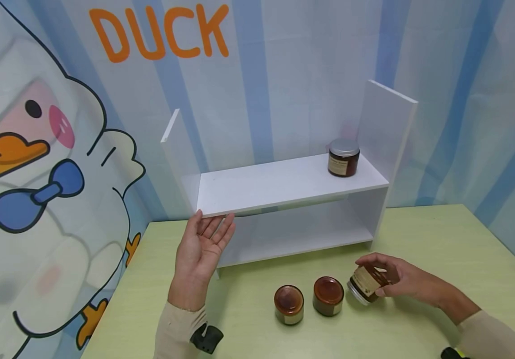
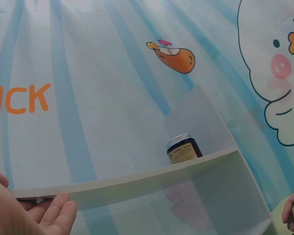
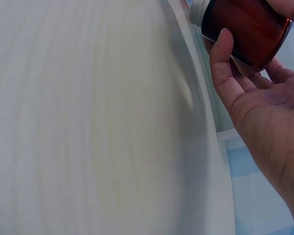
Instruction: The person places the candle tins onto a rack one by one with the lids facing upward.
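So the shelf unit (image 1: 284, 209) sat at the back of the table (image 1: 441, 239), up against the backdrop. One jar (image 1: 343, 157) stood on the top shelf near its right end. In front of the unit, two jars (image 1: 289, 304) (image 1: 328, 295) stood side by side on the table, and right of them the right hand (image 1: 403, 279) held a third jar (image 1: 365, 284) tipped on its side. The left hand (image 1: 203, 244) was at the top shelf's front left corner.
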A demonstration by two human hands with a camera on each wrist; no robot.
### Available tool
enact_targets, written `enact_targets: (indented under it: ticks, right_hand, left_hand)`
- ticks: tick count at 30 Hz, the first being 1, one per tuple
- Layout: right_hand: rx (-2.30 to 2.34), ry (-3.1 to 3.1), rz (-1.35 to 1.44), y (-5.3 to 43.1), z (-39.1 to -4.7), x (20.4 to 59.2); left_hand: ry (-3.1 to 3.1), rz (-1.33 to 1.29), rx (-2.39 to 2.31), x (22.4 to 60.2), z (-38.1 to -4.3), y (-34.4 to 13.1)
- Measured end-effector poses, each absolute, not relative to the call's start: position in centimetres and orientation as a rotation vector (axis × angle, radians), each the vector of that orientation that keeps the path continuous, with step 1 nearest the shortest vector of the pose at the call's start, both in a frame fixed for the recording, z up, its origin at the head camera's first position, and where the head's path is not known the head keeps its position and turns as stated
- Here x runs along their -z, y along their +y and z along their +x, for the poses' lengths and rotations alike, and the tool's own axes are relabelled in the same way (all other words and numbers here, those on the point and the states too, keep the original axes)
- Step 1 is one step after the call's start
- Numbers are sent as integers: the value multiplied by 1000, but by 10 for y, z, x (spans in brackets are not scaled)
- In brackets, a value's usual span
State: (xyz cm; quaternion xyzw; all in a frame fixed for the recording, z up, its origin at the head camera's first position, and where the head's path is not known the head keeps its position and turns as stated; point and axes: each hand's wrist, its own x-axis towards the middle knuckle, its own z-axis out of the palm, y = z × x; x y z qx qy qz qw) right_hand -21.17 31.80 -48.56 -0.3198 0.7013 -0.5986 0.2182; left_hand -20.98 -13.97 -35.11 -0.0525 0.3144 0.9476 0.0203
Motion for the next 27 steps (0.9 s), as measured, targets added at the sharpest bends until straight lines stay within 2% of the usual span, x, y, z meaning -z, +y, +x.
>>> enact_targets:
  ticks: [27]
  right_hand:
    - [1700, 1880, -859, 319, -210, 489]
  left_hand:
    - [989, -151, -2937, 351, -209, -139]
